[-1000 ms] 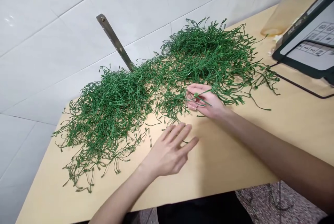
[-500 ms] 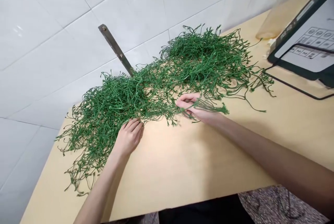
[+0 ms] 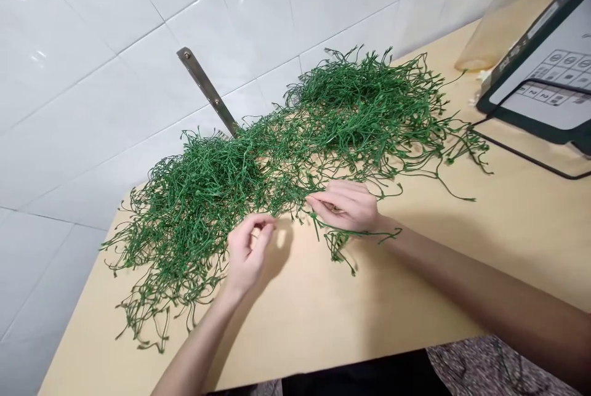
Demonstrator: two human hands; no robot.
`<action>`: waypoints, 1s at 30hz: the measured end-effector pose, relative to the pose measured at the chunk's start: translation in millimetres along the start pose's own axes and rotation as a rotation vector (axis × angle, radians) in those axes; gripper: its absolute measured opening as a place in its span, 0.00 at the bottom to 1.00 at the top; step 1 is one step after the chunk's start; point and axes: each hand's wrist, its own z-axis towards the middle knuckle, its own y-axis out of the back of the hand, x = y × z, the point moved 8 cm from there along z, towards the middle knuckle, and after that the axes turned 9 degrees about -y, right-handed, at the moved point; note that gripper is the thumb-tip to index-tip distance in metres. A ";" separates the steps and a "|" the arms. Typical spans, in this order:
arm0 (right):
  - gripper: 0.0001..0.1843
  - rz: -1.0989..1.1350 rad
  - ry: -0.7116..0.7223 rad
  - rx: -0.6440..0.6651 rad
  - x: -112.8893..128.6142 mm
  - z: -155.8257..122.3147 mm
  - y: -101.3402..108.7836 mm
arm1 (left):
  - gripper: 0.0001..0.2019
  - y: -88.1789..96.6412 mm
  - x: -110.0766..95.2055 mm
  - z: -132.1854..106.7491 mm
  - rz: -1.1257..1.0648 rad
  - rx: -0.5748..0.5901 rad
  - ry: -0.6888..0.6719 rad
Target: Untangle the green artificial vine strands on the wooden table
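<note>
Pinching a few green stems [image 3: 336,242] with our right hand [image 3: 348,206], fingertips closed, probably because they're thin; our left hand [image 3: 244,251] curls near the pile [image 3: 203,180] on the table [image 3: 295,316], we can't tell if it grips any

Indoor workspace, home or workshop indistinguishable: a glossy white tiled wall [image 3: 115,8] is rising beyond the right hand [image 3: 348,205]; a flat wood-toned tabletop [image 3: 314,322] is extending below it.
</note>
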 end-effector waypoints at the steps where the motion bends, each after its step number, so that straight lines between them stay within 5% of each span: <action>1: 0.06 -0.017 0.011 -0.019 1.9 0.1 1.3 | 0.07 -15.9 5.7 -1.8 -0.219 -0.012 0.144; 4: 0.07 -0.076 0.036 -0.007 5.3 -0.7 -1.6 | 0.19 -66.1 12.0 -5.7 -0.635 -0.021 0.370; 7: 0.05 -0.091 0.046 0.065 2.7 -2.2 -8.8 | 0.22 -86.2 16.8 0.2 -0.810 -0.108 0.338; 13: 0.05 0.062 -0.204 0.023 -22.4 7.1 6.3 | 0.21 -64.4 49.7 9.8 -0.839 -0.390 0.360; 17: 0.17 0.149 -0.380 0.131 -32.3 9.5 6.4 | 0.20 -54.8 66.8 9.9 -0.897 -0.500 0.433; 20: 0.10 0.075 -0.313 0.284 -26.0 7.0 -4.6 | 0.18 -50.9 71.7 9.2 -0.905 -0.534 0.418; 24: 0.15 -0.025 -0.260 0.514 -24.1 -8.6 -27.6 | 0.16 -46.0 76.3 7.2 -0.900 -0.586 0.388; 30: 0.11 -0.131 -0.182 0.638 -24.4 -27.2 -42.3 | 0.14 -51.2 75.7 5.8 -0.946 -0.505 0.372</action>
